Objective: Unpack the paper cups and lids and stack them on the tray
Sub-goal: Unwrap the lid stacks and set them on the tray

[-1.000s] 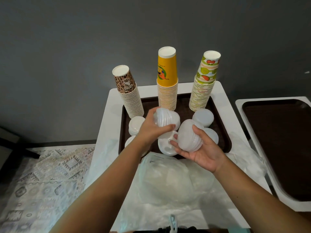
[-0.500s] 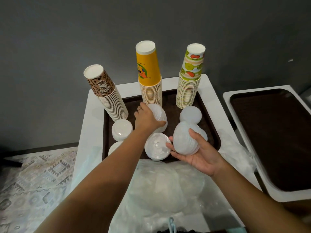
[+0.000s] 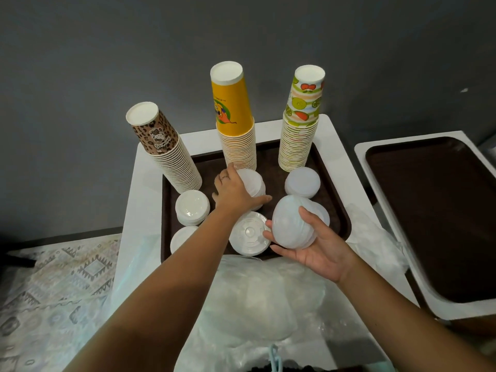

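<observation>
Left hand point(image 3: 236, 190): grips a stack of lids point(image 3: 252, 183) on the tray point(image 3: 332, 210), apparently resting there.
Right hand point(image 3: 319, 248): cradles another lid bundle point(image 3: 291, 224) above the worktop point(image 3: 139, 189).

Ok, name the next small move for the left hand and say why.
Probably let go and draw the left hand back. The lid stack it grips already appears to sit on the brown tray in front of the yellow cups, while the right hand holds another lid bundle waiting to be placed.
</observation>
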